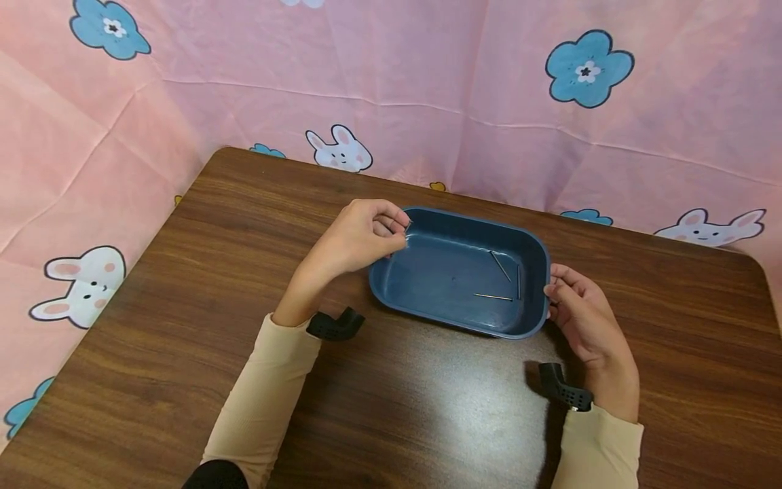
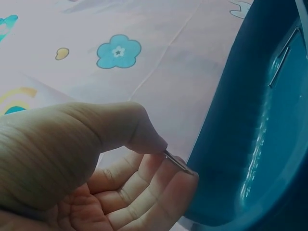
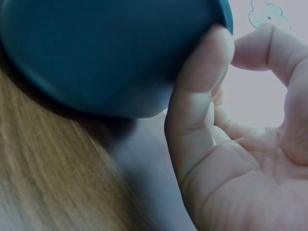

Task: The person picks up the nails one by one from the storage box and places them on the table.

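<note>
Running out of view over the tabletop's (image 1: 153, 326) near side, beige sleeves (image 1: 263, 401) cover both arms; a black rounded shape (image 1: 216, 475) by the left one is too cut off to identify. Black wrist pieces (image 1: 334, 324) jut from the cuffs. The right hand (image 1: 583, 309) pinches the right end of a blue tray (image 1: 440, 272), some fingers hidden behind its wall. The tray is near the middle of the tabletop's far edge; whether its base sits flat cannot be told. Toward the tray's right end are three thin metal pins (image 1: 493, 297), one dark and hard to make out. At the tray's far left corner, the left hand (image 1: 360, 238) pinches a slim metal piece (image 2: 179, 162), partly covered by the fingertips. Past the far edge hangs a rabbit-printed pink cloth (image 1: 427, 68).
</note>
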A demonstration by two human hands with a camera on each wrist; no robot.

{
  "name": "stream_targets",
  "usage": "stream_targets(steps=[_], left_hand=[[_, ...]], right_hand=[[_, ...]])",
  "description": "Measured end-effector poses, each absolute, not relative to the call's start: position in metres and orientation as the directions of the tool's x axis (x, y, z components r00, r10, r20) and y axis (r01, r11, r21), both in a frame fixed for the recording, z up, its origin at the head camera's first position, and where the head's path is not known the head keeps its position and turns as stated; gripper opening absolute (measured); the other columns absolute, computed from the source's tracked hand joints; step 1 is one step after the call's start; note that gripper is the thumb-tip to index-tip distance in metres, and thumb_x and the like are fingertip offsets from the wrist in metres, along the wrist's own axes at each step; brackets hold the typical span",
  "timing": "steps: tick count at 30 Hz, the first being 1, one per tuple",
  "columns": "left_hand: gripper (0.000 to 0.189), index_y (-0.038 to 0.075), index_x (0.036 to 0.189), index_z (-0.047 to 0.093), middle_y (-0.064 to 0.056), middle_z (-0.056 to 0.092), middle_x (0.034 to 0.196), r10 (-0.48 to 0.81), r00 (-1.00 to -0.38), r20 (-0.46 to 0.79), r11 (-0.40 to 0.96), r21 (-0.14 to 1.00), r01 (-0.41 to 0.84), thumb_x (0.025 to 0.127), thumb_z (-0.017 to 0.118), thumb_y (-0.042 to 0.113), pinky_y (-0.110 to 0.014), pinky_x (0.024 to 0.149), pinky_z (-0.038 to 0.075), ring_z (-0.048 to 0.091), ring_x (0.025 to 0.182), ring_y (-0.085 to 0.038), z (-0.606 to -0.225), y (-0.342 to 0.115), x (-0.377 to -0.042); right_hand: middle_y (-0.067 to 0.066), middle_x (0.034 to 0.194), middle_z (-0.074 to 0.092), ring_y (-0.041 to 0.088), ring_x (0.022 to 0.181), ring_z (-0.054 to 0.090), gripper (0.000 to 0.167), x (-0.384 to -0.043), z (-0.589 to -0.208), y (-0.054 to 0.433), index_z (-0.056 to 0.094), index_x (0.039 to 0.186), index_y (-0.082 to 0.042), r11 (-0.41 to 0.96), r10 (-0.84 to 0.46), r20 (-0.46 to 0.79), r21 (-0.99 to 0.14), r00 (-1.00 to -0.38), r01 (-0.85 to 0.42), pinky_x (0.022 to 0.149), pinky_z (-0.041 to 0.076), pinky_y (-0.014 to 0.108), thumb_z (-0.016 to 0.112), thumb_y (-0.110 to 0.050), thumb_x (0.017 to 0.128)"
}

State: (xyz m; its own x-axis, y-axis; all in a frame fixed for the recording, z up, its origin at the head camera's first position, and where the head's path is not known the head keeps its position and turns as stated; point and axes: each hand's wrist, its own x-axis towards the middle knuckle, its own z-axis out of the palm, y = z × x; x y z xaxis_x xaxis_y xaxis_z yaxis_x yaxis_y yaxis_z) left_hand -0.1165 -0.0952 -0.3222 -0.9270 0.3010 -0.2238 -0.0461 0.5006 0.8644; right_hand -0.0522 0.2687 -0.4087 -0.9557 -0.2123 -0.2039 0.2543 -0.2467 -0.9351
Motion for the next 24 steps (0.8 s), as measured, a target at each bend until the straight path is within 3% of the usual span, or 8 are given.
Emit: stream_targets(steps=[24], left_hand=[[0.033,0.000,0.128,0.068,-0.015,0.073,0.115,0.275,-0.933,-0.232,0.528,0.847,-0.055,0.097,0.067,0.009,-0.035,0.079,0.064,0.074,0.091,-0.029,-0.321,-0.110,-0.120]], right_hand=[[-0.005,0.088,0.067,0.007,0.072,0.064,0.026,-0.052,-0.408,0.270,0.064,0.111,-0.010,-0.255,-0.204,-0.206,-0.933,-0.957,0.255,0.062,0.055,0.020,0.043,0.004,0.106]])
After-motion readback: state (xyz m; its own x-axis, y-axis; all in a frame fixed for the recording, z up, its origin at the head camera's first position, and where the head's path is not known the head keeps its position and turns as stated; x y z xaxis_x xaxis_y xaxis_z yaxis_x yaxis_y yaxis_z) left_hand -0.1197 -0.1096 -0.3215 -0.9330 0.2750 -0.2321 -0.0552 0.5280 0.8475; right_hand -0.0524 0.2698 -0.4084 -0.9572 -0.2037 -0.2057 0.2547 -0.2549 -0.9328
